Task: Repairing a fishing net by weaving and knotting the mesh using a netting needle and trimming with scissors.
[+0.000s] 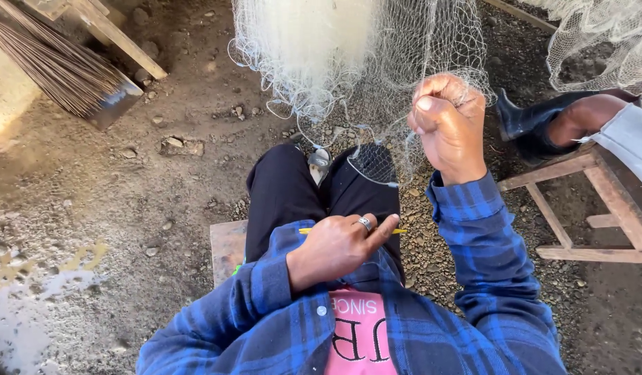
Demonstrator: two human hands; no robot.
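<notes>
- Fine white fishing net (349,62), hanging from above in loose folds, bunched thick at the centre, open mesh at the edges; lower edge draped toward dark trousers, one strand gathered up at the right.
- Thin yellow netting needle (308,230), lying level across the lap, mostly hidden.

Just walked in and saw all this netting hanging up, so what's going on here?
A seated person in a blue plaid shirt is working on a pale fishing net that hangs in front of their knees. Their right hand is raised and closed on a bunch of the mesh. Their left hand rests on their lap, holding a thin yellow tool. Someone else's arm rests on a wooden bench to the right.
</notes>
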